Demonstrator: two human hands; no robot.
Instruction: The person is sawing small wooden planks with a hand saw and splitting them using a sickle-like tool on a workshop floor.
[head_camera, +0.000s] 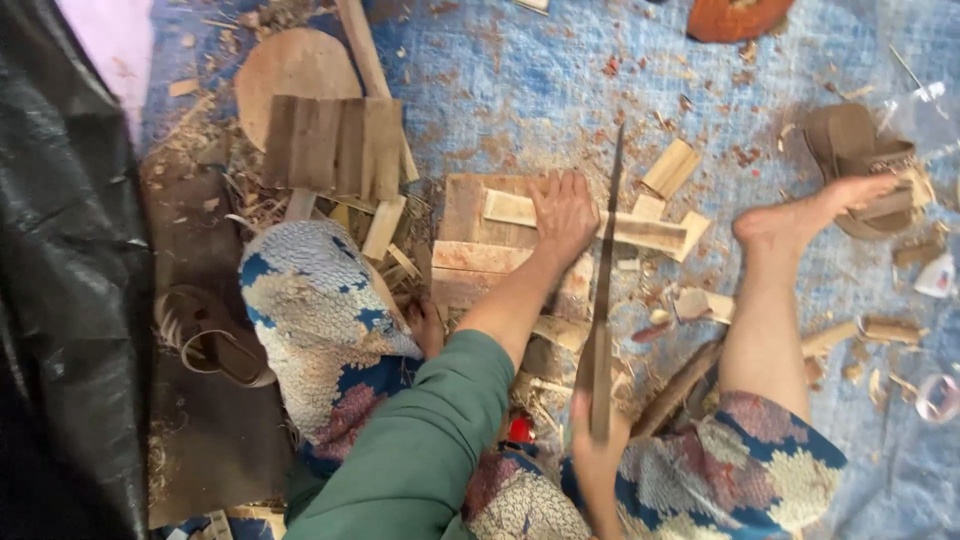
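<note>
Right hand (597, 450) fingers clamped on long blade (605, 290); left hand (562, 215), fingers apart, presses wood strip (640, 230) at 12 o'clock.

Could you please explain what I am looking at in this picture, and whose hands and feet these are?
This is one view from a camera on a person's head, looking down at their own hands and legs as they sit on a blue tarp. The left hand presses a wood strip flat on a board. The right hand grips a long blade, edge set across the strip. A bare foot reaches toward a sandal; another sandal lies at the left. Wood offcuts and chips are scattered about, with a slat panel and a round wooden disc farther off.
</note>
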